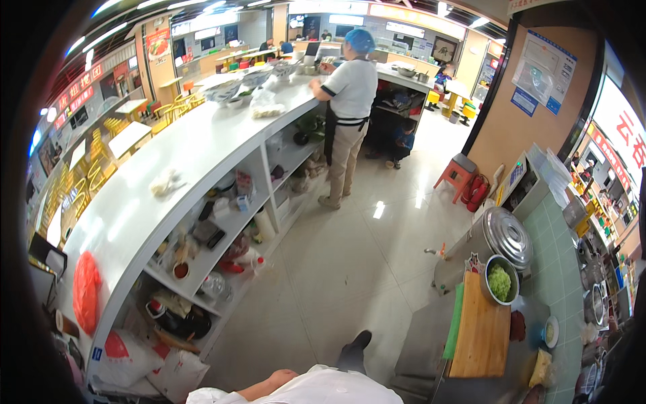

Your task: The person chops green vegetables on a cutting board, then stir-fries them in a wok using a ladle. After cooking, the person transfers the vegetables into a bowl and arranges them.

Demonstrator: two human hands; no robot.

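Observation:
At the bottom edge my left hand shows only in part against my white shirt, its fingers hidden. No object shows in it. My right hand is out of view. One of my dark shoes is forward on the tiled floor. To my right is a steel worktable with a wooden cutting board on it. A green cloth lies along the board's edge. By the board's far end, a metal bowl holds chopped green vegetable.
A long white counter with crowded shelves runs along my left; a red plastic bag lies on it. Ahead, a person in a blue cap stands at it. A child crouches beyond. A lidded steel pot and red stool are right.

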